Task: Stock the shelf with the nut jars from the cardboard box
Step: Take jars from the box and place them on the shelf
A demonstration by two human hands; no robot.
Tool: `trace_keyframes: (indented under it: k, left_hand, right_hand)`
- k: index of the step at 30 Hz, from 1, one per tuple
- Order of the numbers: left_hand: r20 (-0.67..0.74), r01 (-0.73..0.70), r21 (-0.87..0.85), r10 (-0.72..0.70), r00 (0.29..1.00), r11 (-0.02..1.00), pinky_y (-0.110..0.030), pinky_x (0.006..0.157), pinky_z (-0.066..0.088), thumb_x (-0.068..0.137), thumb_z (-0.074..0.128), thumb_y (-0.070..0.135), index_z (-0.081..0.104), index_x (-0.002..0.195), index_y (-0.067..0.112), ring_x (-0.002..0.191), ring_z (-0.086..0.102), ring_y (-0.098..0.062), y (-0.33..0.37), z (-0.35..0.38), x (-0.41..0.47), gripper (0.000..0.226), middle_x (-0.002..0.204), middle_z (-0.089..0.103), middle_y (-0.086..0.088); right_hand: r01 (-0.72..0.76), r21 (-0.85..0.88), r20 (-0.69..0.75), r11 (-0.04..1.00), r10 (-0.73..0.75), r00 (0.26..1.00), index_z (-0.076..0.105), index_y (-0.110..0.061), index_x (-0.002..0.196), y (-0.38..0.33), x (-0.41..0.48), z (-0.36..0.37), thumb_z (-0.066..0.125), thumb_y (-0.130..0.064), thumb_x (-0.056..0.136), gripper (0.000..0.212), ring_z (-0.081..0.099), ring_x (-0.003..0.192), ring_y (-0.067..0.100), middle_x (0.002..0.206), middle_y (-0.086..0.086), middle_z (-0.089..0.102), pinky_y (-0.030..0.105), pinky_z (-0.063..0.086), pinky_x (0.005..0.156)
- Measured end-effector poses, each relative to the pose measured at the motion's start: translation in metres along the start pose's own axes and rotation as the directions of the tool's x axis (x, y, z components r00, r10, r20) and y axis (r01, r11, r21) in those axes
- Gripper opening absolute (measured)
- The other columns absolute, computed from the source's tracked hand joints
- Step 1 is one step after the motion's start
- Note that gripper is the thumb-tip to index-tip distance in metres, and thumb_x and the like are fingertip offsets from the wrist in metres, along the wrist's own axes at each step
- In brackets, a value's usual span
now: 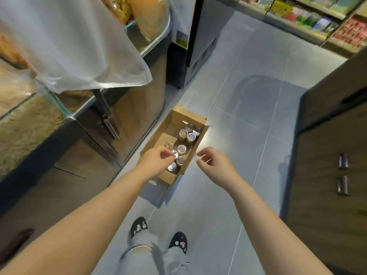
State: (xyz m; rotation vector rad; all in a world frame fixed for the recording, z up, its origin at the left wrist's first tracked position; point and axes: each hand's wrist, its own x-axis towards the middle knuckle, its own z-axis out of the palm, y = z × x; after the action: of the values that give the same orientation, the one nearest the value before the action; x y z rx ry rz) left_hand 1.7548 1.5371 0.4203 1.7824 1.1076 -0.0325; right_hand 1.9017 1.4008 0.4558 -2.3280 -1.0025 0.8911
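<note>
upper left of the frame: a white plastic sheet (75, 46) hangs over a glass display counter (39, 124). centre: the cardboard box (165, 138) sits open on the grey tiled floor (248, 135), just beside the counter base. the nut jars (181, 148) stand upright inside it, silver lids up, grouped along its right side. the left hand (156, 161) hovers over the near end of the box, fingers loosely curled, nothing gripped; contact with a lid cannot be confirmed. the right hand (214, 163) hangs just right of the box edge, fingers loosely curled, holding nothing visible. right edge: a wooden cabinet (327, 165). upper right: stocked shelves (309, 18).
</note>
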Motion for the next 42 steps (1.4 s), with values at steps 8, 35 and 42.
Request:
trace_keyframes:
  k: [8, 35, 42]
  left_hand:
    - [-0.023, 0.094, 0.019, -0.094, 0.995, 0.995, -0.028, 0.08, 0.044, 0.086, 0.064, 0.028, 0.068, 0.1, 0.019, 0.098, 0.058, -0.014, 0.001, 0.013, 0.138, 0.017, 0.103, 0.065, 0.002]
    - [-0.085, 0.466, 0.395, -0.473, 0.877, 0.792, -0.046, 0.11, 0.03, 0.077, 0.072, 0.039, 0.006, 0.148, 0.026, 0.137, 0.022, -0.036, -0.313, 0.253, 0.467, 0.098, 0.153, 0.009, -0.011]
    - [-0.164, 0.374, 0.405, -0.337, 0.927, 0.834, -0.044, 0.094, 0.044, 0.08, 0.071, 0.027, 0.026, 0.141, 0.024, 0.126, 0.038, -0.03, -0.349, 0.268, 0.482, 0.076, 0.141, 0.032, -0.007]
  right_hand:
    - [-0.041, -0.115, 0.16, 0.993, 0.059, 0.985, 0.054, -0.028, 0.113, 0.055, 0.115, 0.011, 0.053, -0.029, 0.089, 0.024, 0.058, 0.088, 0.015, 0.093, -0.011, 0.055, 0.034, 0.051, 0.078]
    - [0.442, -0.556, 0.625, 0.704, 0.003, 0.781, 0.024, -0.03, 0.143, 0.303, 0.513, 0.271, 0.063, -0.029, 0.084, 0.071, 0.034, 0.126, 0.041, 0.147, 0.011, 0.02, 0.047, 0.046, 0.091]
    - [0.468, -0.653, 0.627, 0.596, 0.079, 0.775, 0.02, -0.025, 0.144, 0.319, 0.534, 0.32, 0.074, -0.022, 0.078, 0.085, 0.042, 0.119, 0.037, 0.138, 0.012, 0.03, 0.038, 0.042, 0.071]
